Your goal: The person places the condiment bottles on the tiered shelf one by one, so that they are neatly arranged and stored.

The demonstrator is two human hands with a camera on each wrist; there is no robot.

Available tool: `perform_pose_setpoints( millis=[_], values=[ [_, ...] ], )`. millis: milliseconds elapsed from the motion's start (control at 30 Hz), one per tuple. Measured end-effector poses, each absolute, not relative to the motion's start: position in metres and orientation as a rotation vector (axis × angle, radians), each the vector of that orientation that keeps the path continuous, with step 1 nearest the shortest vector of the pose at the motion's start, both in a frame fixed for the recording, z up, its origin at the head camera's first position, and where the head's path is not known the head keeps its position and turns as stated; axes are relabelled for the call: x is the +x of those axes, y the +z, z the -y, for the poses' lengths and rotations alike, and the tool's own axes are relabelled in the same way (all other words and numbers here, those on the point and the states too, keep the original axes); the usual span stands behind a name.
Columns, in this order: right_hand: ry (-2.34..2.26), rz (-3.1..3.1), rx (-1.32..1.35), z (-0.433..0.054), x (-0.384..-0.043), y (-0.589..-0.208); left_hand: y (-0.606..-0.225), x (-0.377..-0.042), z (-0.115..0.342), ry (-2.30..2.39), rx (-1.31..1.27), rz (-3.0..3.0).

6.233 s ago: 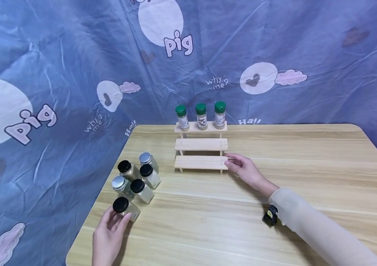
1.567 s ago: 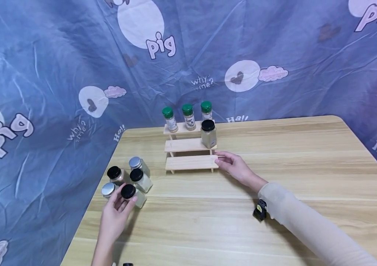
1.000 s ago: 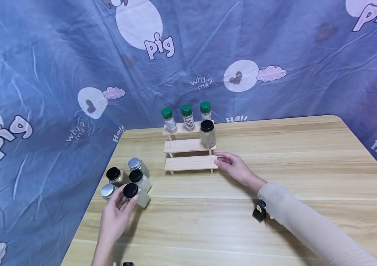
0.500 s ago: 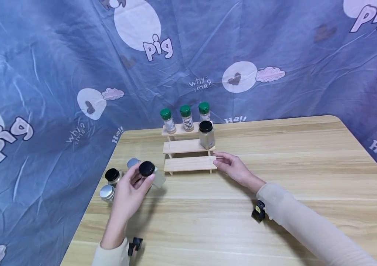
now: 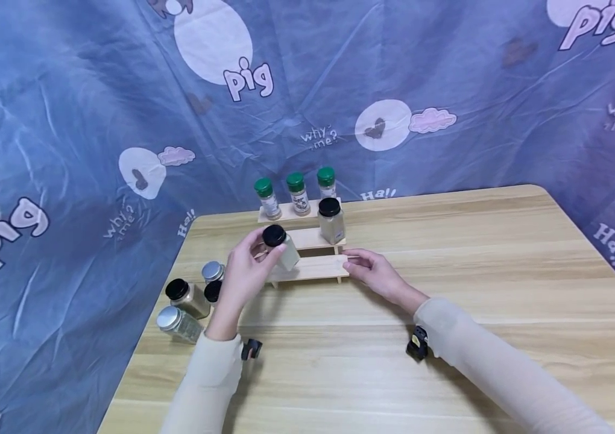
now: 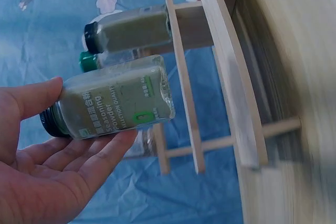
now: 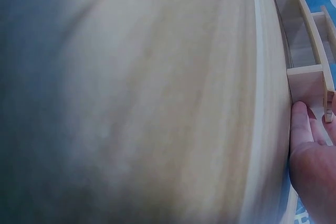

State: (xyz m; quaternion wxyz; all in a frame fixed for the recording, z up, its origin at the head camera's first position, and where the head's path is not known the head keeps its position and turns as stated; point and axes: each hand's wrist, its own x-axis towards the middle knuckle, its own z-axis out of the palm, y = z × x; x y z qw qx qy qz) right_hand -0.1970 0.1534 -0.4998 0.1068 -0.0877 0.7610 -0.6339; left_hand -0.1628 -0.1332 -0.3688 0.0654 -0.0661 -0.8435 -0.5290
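Note:
My left hand [image 5: 245, 268] holds a black-lidded glass seasoning jar [image 5: 289, 259] tilted, in front of the left part of a three-step wooden rack [image 5: 318, 267]. In the left wrist view, the thumb and fingers grip this seasoning jar [image 6: 118, 103] near its lid, and its label reads "Seasoning Powder". The right end of the rack's lowest step is pinched by my right hand [image 5: 378, 276]. Another black-lidded jar [image 5: 332, 228] stands at the right of the middle step. Green-capped shakers, one of them a middle shaker [image 5: 299, 202], line the top step.
At the table's left side stand several jars: a silver-lidded jar [image 5: 179, 325], a black-lidded jar [image 5: 190, 299], another silver-lidded jar [image 5: 213, 270], and a black-lidded one [image 5: 212, 292] partly hidden by my left hand. A blue printed cloth [image 5: 421, 60] hangs behind the wooden table [image 5: 476, 259].
A black-lidded jar now stands on the middle step. My left hand has since lifted another jar from the left group and carried it rightward to the rack. My right hand stays on the rack.

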Motion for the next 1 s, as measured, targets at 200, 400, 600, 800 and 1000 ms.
perform_pose_setpoints(
  millis=[200, 400, 600, 800, 1000],
  values=[
    [-1.883, -2.229, -0.28, -0.152, -0.196, -0.499, -0.373, -0.185, 0.114, -1.626, -0.204, 2.521],
    [-1.897, -2.229, -0.288, -0.153, -0.195, -0.499, -0.375, -0.201, 0.098, -1.608, -0.203, 2.512],
    [-1.9, -2.23, -0.279, -0.152, -0.194, -0.499, -0.378, -0.209, 0.089, -1.559, -0.18, 2.518],
    [-1.902, -2.239, -0.27, -0.151, -0.196, -0.5, -0.378, -0.213, 0.085, -1.488, -0.162, 2.514],
    [-1.898, -2.244, -0.26, -0.15, -0.196, -0.5, -0.376, -0.215, 0.081, -1.418, -0.151, 2.529]
  ],
)
